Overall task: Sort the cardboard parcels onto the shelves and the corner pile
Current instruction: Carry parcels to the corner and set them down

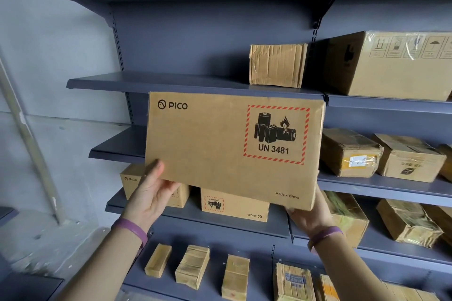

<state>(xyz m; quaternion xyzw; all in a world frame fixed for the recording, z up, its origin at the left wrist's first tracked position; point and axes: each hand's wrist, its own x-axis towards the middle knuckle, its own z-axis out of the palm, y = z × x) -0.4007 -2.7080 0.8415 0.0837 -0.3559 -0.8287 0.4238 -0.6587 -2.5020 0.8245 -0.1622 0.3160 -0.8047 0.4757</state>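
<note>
Grip on both bottom corners of the PICO parcel (220, 149): left hand (151, 193) clasped at the lower left corner, thumb flat on the printed face, fingers out of sight behind; right hand (310, 215) cupped under the lower right corner, fingertips likewise hidden. Held up broad face forward, slightly tilted, clear of every shelf. Probably light to moderate in weight, judging by a hold at the bottom edge alone; stiff, clean corrugated board, flat panels, no visible dents, so unlikely to sag or buckle. Dry and matte, not slippery. Worth gentle handling given the battery hazard label (276, 134) on the upper right of the face: no dropping, no crushing under heavier cartons. Best taken by opposite corners or edges, as now. Behind its left edge, a grey shelf (115, 153); directly below it, two smaller PICO boxes (234, 205); above its top right corner, a crumpled taped carton (277, 65)
</note>
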